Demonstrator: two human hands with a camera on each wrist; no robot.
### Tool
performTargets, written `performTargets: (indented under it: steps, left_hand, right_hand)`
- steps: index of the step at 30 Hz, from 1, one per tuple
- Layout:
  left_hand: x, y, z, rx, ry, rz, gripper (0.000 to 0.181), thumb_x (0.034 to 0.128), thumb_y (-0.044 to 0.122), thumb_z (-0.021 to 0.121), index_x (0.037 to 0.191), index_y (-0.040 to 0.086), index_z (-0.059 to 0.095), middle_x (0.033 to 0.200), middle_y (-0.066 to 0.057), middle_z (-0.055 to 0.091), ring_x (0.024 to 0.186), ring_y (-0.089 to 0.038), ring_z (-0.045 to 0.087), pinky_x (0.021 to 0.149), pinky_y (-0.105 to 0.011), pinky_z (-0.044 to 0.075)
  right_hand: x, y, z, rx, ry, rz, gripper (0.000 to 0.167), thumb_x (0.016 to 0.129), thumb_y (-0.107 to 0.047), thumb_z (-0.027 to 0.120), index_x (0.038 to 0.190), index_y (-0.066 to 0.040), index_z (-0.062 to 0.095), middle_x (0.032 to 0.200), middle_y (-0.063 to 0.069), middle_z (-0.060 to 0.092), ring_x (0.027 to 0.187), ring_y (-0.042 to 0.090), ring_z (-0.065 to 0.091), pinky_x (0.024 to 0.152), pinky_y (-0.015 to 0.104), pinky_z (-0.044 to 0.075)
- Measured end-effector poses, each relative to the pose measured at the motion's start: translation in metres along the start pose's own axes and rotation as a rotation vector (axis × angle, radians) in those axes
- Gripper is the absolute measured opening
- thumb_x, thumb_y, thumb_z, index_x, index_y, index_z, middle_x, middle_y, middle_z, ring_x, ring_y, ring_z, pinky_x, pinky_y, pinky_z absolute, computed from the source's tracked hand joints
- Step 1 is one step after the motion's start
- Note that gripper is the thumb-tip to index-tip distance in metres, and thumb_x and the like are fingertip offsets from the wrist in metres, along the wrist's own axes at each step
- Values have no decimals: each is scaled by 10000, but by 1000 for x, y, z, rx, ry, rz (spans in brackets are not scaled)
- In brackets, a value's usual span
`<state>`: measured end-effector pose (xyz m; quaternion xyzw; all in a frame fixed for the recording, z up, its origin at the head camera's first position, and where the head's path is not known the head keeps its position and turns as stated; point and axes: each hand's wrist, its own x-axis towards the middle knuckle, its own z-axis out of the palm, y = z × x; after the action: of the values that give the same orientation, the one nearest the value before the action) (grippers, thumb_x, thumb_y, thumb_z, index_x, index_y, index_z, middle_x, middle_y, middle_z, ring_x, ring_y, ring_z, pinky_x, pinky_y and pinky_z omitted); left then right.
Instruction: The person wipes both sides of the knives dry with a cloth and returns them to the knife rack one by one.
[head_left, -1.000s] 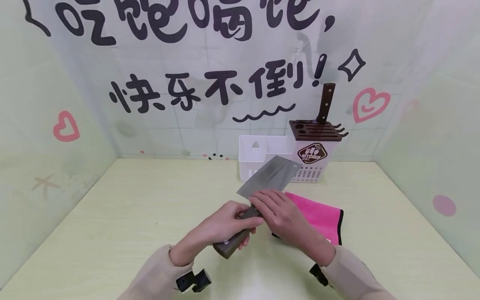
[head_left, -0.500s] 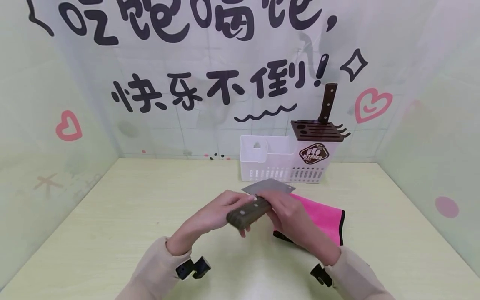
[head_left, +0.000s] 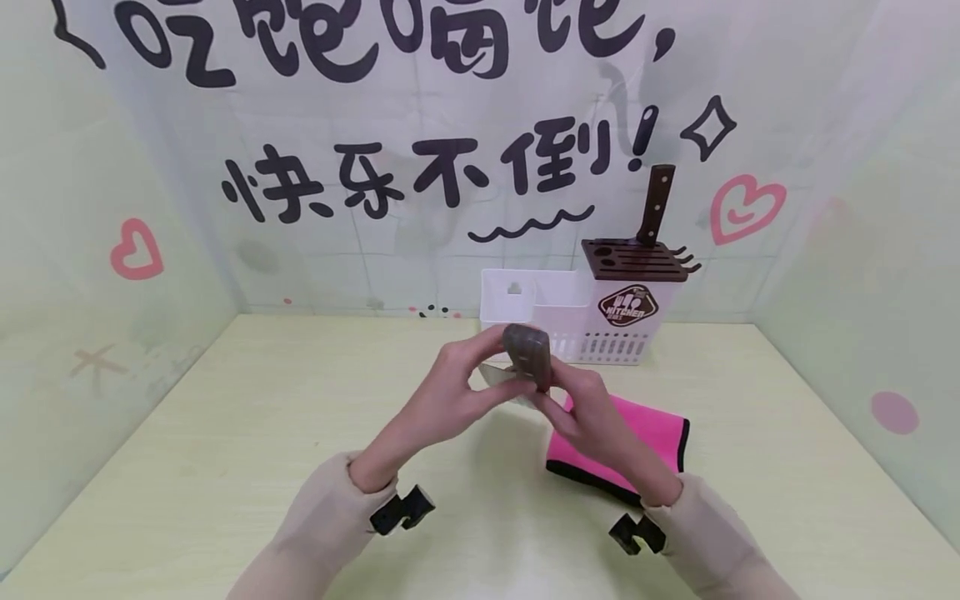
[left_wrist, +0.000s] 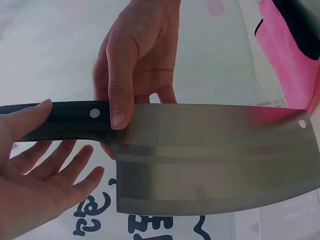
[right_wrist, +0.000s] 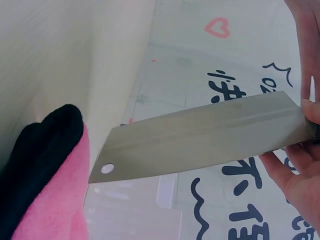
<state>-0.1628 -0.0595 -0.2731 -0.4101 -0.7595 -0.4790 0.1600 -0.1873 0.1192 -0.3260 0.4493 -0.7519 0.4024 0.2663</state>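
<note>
A cleaver is held up above the table by both hands, its dark riveted handle (head_left: 527, 350) pointing toward the head camera. The broad steel blade (left_wrist: 210, 160) shows fully in the left wrist view, and also the blade (right_wrist: 200, 137) in the right wrist view. My left hand (head_left: 446, 387) has its thumb across the handle, with some fingers behind it and others spread below. My right hand (left_wrist: 142, 55) pinches the cleaver where handle meets blade. Below and beside the right hand, a folded pink cloth (head_left: 648, 433) with black edging lies on the table.
A white holder (head_left: 562, 312) with a brown slotted top (head_left: 637, 260) stands at the back wall. Another dark-handled knife (head_left: 657, 204) stands upright in it. The pale table (head_left: 225, 433) is enclosed by printed walls.
The cleaver's handle has swung upward and turned toward the head camera, and the blade has dropped behind the hands. Both hands have turned with it. The cloth and holder stay put.
</note>
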Motion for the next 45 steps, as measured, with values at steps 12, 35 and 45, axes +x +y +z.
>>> performTargets:
  steps: [12,35,45]
  left_hand:
    - [16,0,0,-117,-34,-38,278,769,-45,643,1040,-55,582,1014,-172,629,982,-217,598,897,-248,426]
    - [63,10,-10,-89,3,-150,332,772,27,669,1080,-51,573,994,-171,638,873,-208,642,773,-255,499]
    - [94,15,-12,-45,-58,-185,271,768,77,685,1002,-24,590,920,-138,659,821,-160,646,751,-212,491]
  right_hand:
    - [1,2,2,187,-81,122,327,800,101,571,1121,69,515,1034,194,612,887,277,627,770,283,503]
    - [6,12,5,302,87,352,155,844,42,547,995,68,566,854,159,579,714,161,540,669,247,491]
    - [13,14,-5,267,188,396,168,845,25,556,1009,55,574,812,136,563,667,146,488,604,214,431]
